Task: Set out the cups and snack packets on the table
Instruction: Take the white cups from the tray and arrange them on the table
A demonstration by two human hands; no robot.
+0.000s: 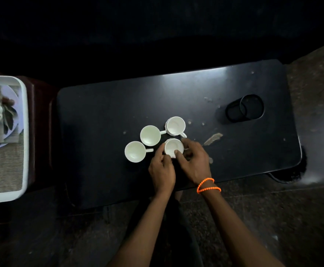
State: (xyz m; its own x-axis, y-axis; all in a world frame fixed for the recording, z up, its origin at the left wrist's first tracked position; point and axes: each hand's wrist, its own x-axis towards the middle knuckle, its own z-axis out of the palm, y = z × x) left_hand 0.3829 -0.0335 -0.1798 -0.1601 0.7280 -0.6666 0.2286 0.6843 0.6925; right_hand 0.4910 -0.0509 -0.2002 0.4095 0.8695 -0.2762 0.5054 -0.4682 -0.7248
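Four white cups sit close together near the middle of the dark desk (103, 116), all upright with their mouths open to the camera. Taking the cup in the hands (173, 147) as the landmark: a second cup (150, 135) stands just to its left, its handle pointing right; a third cup (135, 151) stands further left and slightly nearer the person; the fourth cup (176, 125) stands just behind the landmark cup, seemingly on a ridged saucer or stacked base, though that is hard to tell in the dim light.

The left hand (162, 170) touches the landmark cup's left side with its fingers (160, 151) curled against the wall. The right hand (195, 162) wraps the cup's right side, thumb lying over the near rim, so both hands grip this one cup. An orange bead bracelet (208, 185) circles the right wrist.

Well to the right of the landmark cup lies a black holder (245, 110) on its side. Far to the left, off the desk, is a white tray (24, 112) with a picture printed inside. No snack packets can be made out.
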